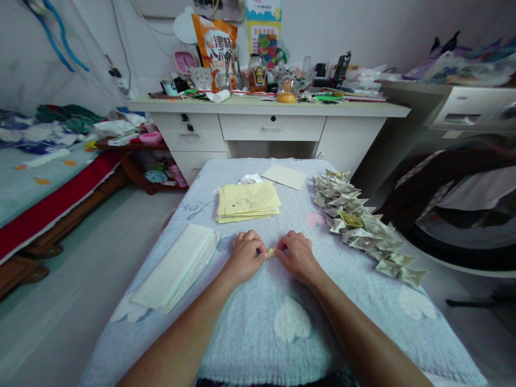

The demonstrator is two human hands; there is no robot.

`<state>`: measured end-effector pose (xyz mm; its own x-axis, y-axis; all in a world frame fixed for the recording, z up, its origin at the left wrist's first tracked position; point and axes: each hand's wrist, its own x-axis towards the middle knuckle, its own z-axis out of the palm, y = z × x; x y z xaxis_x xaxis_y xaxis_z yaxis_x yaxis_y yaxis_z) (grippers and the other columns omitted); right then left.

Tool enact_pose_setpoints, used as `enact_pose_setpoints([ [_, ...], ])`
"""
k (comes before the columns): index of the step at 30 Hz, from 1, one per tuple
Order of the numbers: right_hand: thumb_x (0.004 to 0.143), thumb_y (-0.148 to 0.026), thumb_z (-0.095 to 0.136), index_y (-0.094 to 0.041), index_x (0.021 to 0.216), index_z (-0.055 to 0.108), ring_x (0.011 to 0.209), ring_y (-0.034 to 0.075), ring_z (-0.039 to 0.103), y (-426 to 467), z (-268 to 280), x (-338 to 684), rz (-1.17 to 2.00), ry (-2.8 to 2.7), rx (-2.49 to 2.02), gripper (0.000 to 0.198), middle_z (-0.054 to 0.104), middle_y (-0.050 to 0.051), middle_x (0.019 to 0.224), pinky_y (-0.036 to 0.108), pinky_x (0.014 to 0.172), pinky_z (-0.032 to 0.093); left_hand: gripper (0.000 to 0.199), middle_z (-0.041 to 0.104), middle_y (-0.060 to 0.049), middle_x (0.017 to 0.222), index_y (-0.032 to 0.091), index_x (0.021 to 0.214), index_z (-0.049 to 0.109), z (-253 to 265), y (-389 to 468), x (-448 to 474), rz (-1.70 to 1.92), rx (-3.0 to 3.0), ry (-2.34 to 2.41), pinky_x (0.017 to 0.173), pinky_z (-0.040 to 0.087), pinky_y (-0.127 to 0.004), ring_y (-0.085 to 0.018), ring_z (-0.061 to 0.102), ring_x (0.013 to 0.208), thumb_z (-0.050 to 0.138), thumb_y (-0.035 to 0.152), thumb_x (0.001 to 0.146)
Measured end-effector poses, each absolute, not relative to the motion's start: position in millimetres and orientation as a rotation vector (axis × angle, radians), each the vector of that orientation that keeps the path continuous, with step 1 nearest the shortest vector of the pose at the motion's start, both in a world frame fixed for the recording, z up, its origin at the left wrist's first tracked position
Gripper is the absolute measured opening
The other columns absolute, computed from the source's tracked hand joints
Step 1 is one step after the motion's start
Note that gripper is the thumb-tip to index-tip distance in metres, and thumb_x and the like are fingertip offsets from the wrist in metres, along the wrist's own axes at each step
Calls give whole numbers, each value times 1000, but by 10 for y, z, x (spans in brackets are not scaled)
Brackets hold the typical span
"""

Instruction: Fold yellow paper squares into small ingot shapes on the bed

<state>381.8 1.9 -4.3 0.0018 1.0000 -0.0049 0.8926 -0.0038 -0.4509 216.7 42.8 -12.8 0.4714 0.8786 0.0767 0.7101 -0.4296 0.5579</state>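
Note:
A small strip of yellow folded paper (271, 252) spans the gap between my two hands, low over the cloth. My left hand (249, 255) pinches its left end, and my right hand (297, 255) pinches the right end. Beyond them lies a stack of yellow paper sheets (248, 200) with dark print on top. A bundle of long pale paper (177, 269) rests to the left of my left hand. Over on the right, several folded paper pieces (363, 226), mostly greyish with one yellower, sit in rows.
A pale blue patterned cloth (250, 333) covers the table. Behind the stack are a beige card (284, 177) and a crumpled white tissue (250, 179). A cluttered white desk (274, 127) stands at the back, a washing machine (463, 113) at right, a bed (48, 183) at left.

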Motion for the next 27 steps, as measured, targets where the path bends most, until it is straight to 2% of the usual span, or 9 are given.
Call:
enact_pose_setpoints([
  [9, 82, -31, 62, -20, 82, 62, 90, 19, 45, 28, -65, 3810, 430, -1935, -2019, 11, 55, 4, 91, 31, 74, 25, 9, 57, -1, 90, 22, 67, 63, -141, 406, 2172, 484, 2295, 1393, 80, 34, -33, -20, 48, 92, 59, 16, 73],
  [15, 82, -29, 61, -21, 82, 63, 91, 20, 45, 36, -58, 3806, 432, -1948, -2023, 9, 55, 4, 91, 31, 74, 25, 8, 58, 0, 92, 26, 83, 64, -125, 404, 2177, 582, 2283, 1308, 83, 34, -33, -20, 49, 96, 62, 24, 76],
  [22, 84, -30, 58, -21, 82, 62, 95, 21, 44, -2, -81, 3817, 344, -1976, -1972, 10, 52, 5, 99, 33, 79, 28, 9, 60, 0, 91, 28, 84, 69, -98, 458, 2221, 539, 2306, 1144, 87, 35, -34, -20, 50, 96, 61, 27, 80],
  [27, 86, -42, 52, -20, 88, 59, 99, 23, 42, -37, -108, 3803, 220, -1993, -1916, 23, 51, 7, 105, 37, 88, 28, 13, 62, 1, 94, 29, 87, 69, -73, 473, 2173, 492, 2299, 1117, 88, 36, -34, -20, 50, 96, 62, 24, 79],
])
